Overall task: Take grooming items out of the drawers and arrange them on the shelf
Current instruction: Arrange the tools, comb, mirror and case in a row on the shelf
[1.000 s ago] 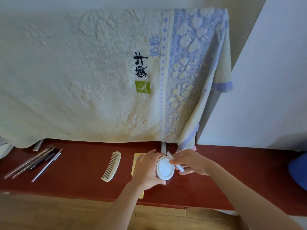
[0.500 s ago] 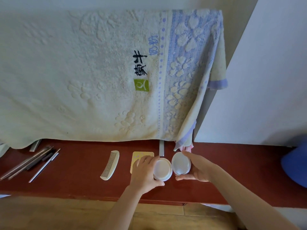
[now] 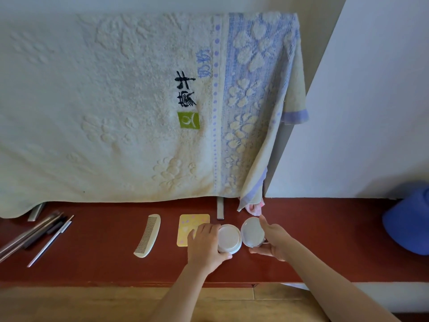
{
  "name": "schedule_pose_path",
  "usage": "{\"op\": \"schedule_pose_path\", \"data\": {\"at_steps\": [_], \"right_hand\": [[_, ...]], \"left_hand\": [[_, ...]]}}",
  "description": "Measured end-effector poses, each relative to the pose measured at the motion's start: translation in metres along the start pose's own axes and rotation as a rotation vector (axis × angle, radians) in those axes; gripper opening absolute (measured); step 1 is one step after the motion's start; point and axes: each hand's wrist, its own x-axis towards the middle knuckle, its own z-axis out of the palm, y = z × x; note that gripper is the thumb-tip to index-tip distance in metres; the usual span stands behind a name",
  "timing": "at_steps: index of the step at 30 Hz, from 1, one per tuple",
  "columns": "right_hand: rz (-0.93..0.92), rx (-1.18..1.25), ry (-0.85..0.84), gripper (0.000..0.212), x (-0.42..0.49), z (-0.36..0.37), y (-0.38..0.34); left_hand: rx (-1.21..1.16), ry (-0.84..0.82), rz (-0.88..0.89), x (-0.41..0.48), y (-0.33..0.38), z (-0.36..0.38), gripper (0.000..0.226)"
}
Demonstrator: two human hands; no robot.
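On the red-brown shelf my left hand grips a small round white jar that stands upright. Just to its right, my right hand holds the jar's round white lid, tilted on edge and apart from the jar. A cream comb lies left of the jar. A yellow square card lies flat behind my left hand, partly hidden by it.
A large cream and blue towel hangs over a rack behind the shelf. Several thin metal and dark tools lie at the far left. A blue rounded object sits at the right edge. A white wall panel rises on the right.
My right hand has taken the lid off the jar and moved it to the right. The left hand keeps its grip on the jar.
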Motion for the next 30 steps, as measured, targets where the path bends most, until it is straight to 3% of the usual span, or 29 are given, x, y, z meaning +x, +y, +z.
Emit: {"op": "schedule_pose_path", "data": {"at_steps": [10,16,20,22,25,30], "right_hand": [[-0.247,-0.298,0.251,0.039,-0.010,0.006,-0.007],[-0.593,-0.742,0.490,0.034,-0.025,0.016,-0.011],[-0.918,-1.034,0.610,0.035,-0.038,0.030,-0.014],[-1.039,-1.151,0.619,0.050,-0.044,0.036,-0.014],[-1.069,-1.309,0.627,0.080,-0.057,0.039,-0.014],[-1.021,-1.426,0.568,0.090,-0.079,0.041,-0.012]], "left_hand": [[0.027,-0.001,-0.057,0.004,0.005,-0.004,0.076],[0.041,-0.006,-0.012,0.002,0.011,-0.017,0.078],[0.091,0.026,0.047,0.003,0.017,-0.037,0.074],[0.164,0.060,0.113,0.003,0.020,-0.051,0.070],[0.228,0.127,0.182,0.003,0.020,-0.073,0.069],[0.284,0.192,0.225,-0.006,0.018,-0.093,0.070]]}}
